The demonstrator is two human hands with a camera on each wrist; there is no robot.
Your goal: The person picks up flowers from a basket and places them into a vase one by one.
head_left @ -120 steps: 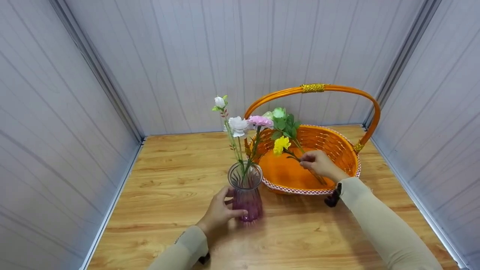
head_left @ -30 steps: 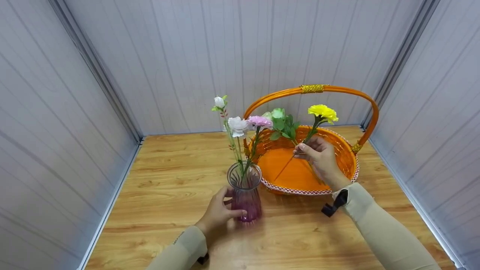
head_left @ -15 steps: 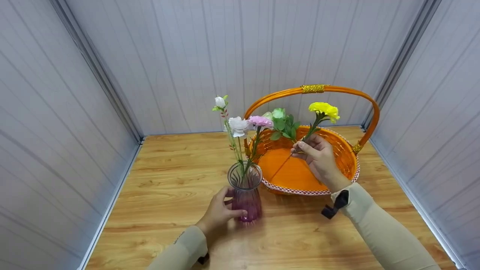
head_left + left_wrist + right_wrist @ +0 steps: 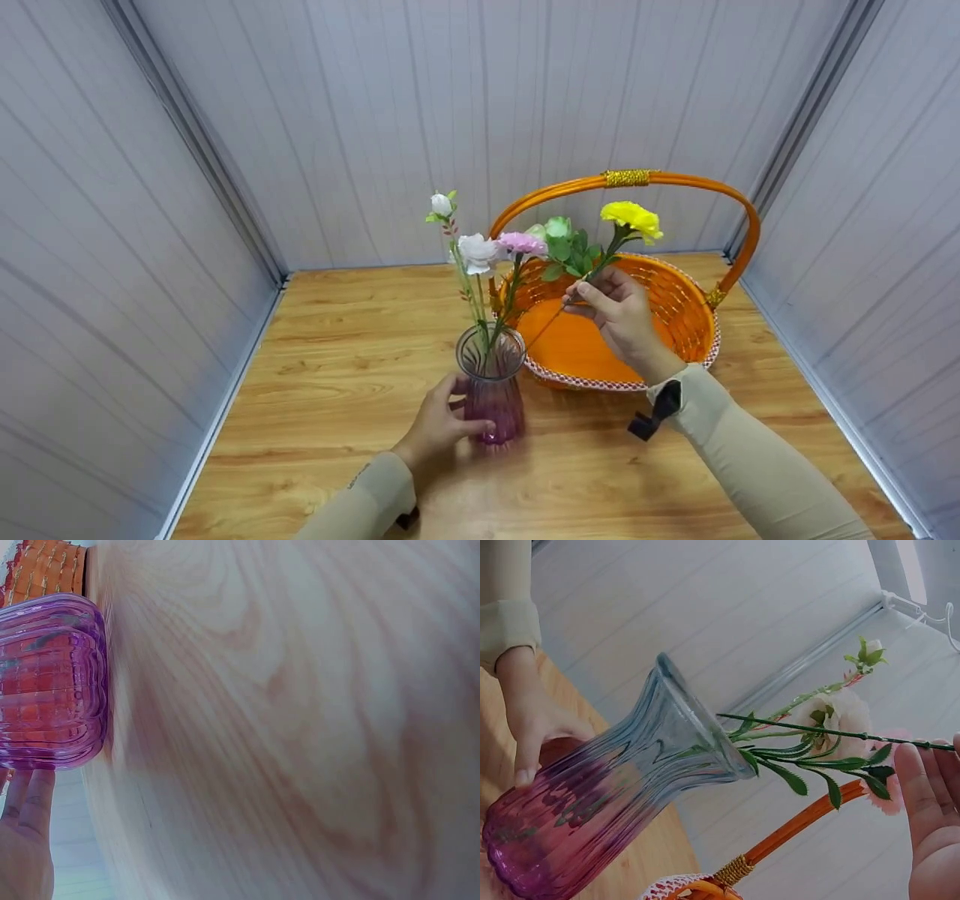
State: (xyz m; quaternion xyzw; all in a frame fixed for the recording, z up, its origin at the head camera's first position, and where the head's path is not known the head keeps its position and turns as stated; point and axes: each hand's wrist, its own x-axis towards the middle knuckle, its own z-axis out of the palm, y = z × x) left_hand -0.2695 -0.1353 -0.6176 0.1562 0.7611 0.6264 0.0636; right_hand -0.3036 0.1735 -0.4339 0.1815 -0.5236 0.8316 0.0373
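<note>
My left hand [image 4: 435, 426] grips the lower part of a ribbed glass vase [image 4: 493, 409], clear at the top and purple below, upright on the table. In it stand a white rosebud [image 4: 441, 204], a fuller white flower [image 4: 477, 253] and a pink carnation [image 4: 521, 242]. My right hand [image 4: 628, 321] pinches a yellow carnation [image 4: 631, 219] by its stem, over the basket and right of the vase. The bloom tilts up to the right, while the thin stem [image 4: 840, 733] points down-left, its tip close to the vase's rim in the right wrist view.
Behind and right of the vase sits an orange woven basket [image 4: 686, 322] with a tall arched handle [image 4: 739, 225]. A pale green rose with leaves [image 4: 559, 229] leans in it. Panelled walls [image 4: 360, 112] enclose the wooden table [image 4: 337, 360] at the back and sides.
The right hand has lifted the yellow carnation from the basket, turned it bloom up, and lately moved left, bringing the stem tip to the vase's rim. The left hand and vase stay put.
</note>
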